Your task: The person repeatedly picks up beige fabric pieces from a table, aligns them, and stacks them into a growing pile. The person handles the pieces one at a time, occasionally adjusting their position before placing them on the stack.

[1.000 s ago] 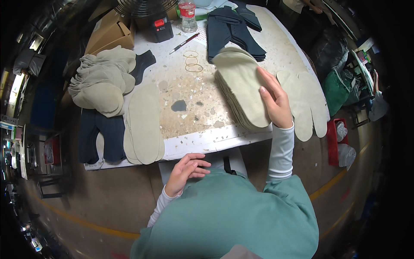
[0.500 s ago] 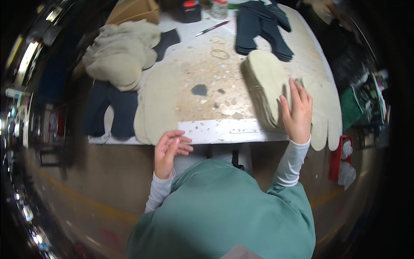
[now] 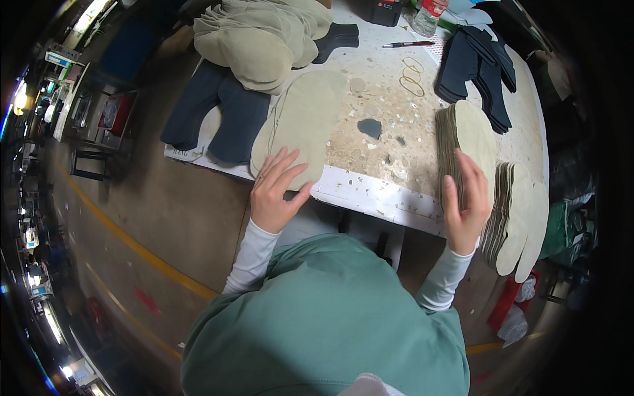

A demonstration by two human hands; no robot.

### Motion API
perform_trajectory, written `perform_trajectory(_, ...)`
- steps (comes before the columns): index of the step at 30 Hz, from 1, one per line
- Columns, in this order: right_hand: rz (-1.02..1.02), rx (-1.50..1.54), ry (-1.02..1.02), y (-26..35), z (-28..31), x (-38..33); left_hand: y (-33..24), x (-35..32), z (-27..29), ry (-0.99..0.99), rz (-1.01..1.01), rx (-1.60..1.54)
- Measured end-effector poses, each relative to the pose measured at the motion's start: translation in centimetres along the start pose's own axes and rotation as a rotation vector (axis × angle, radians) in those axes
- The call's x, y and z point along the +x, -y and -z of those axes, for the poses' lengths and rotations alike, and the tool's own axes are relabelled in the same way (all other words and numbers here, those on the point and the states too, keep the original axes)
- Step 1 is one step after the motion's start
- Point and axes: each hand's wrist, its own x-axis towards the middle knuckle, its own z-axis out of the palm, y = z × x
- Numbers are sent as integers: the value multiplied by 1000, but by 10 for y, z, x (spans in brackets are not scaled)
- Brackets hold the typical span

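My left hand (image 3: 277, 195) lies with spread fingers on the near end of a few beige sole-shaped pieces (image 3: 310, 112), which overlap at the table's front edge. At the right, my right hand (image 3: 470, 206) rests its outstretched fingers on the near end of a tall stack of beige sole-shaped pieces (image 3: 474, 125). Neither hand is closed round anything. Beside the right hand, another beige stack (image 3: 505, 211) reaches out over the table's edge. A loose heap of beige pieces (image 3: 261, 49) covers part of the dark curved pieces (image 3: 234, 112) at the left.
More dark curved pieces (image 3: 479, 66) are stacked at the back right. A pen (image 3: 407, 45), rubber bands (image 3: 413, 77), a clear bottle (image 3: 428, 18) and a dark scrap (image 3: 370, 128) lie or stand on the scuffed table (image 3: 389, 201). A red bin (image 3: 505, 307) is below, right.
My left hand has come down from in front of the table onto the beige pieces. My right hand stays at the tall stack, its fingers lower on it. The whole view has turned.
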Motion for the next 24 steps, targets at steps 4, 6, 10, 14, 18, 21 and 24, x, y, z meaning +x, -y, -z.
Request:
perform_trajectory(4, 42, 156, 116, 18, -29, 1, -1, 3, -1, -74, 95, -164)
perform_trajectory(6, -61, 363, 251, 25, -49, 1, -9, 7, -1, -76, 140, -259)
perform_trajectory(10, -359, 779, 395, 35, -88, -1, -44, 4, -3, 152, 180, -525)
perform_trajectory(14, -123, 568, 387, 28, -100, 3, -44, 12, -1, 162, 217, -492)
perform_trajectory(18, -159, 537, 319, 13, -86, -1, -7, 21, 15, -15, 457, 203)
perform_trajectory(21, -248, 458, 166, 1, -70, -3, 5, 17, 18, 56, 421, 211)
perform_trajectory(24, -301, 376, 110, -8, -58, -7, 6, 15, 12, 24, 437, 8)
